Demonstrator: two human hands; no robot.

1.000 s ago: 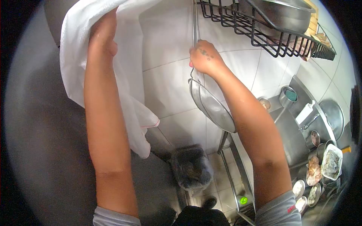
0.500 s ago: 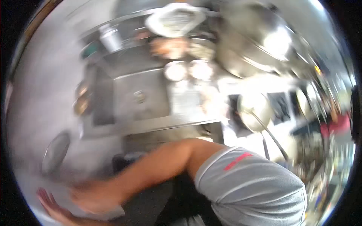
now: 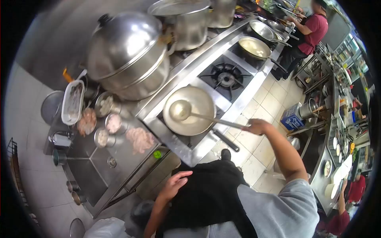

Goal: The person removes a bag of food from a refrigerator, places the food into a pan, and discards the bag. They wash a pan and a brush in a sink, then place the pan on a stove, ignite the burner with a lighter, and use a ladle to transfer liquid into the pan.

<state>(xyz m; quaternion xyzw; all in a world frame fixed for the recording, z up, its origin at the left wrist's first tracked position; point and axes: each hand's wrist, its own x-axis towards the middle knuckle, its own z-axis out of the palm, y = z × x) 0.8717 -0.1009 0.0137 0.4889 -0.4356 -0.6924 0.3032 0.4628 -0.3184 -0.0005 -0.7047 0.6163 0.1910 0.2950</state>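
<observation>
My right hand (image 3: 258, 127) is closed round the handle end of a long ladle (image 3: 180, 110). The ladle's round bowl rests in a light-coloured pan (image 3: 198, 97) on the near burner. The pan's black handle (image 3: 226, 140) points toward the lower right, below the ladle's shaft, and nothing grips it. My left hand (image 3: 173, 186) hangs in front of the black apron (image 3: 202, 194), fingers apart, with nothing in it.
A large lidded steel pot (image 3: 129, 59) stands behind the pan. Bowls and raw meat (image 3: 140, 139) lie beside the sink (image 3: 89, 170) at left. Another pan (image 3: 254, 47) sits beyond an empty burner (image 3: 226, 79). A co-worker (image 3: 315, 29) stands farther along the stove.
The view has swung from the sink toward the stove. My right hand has gone from the lower left to the ladle and closed on it. My left hand is now before the apron.
</observation>
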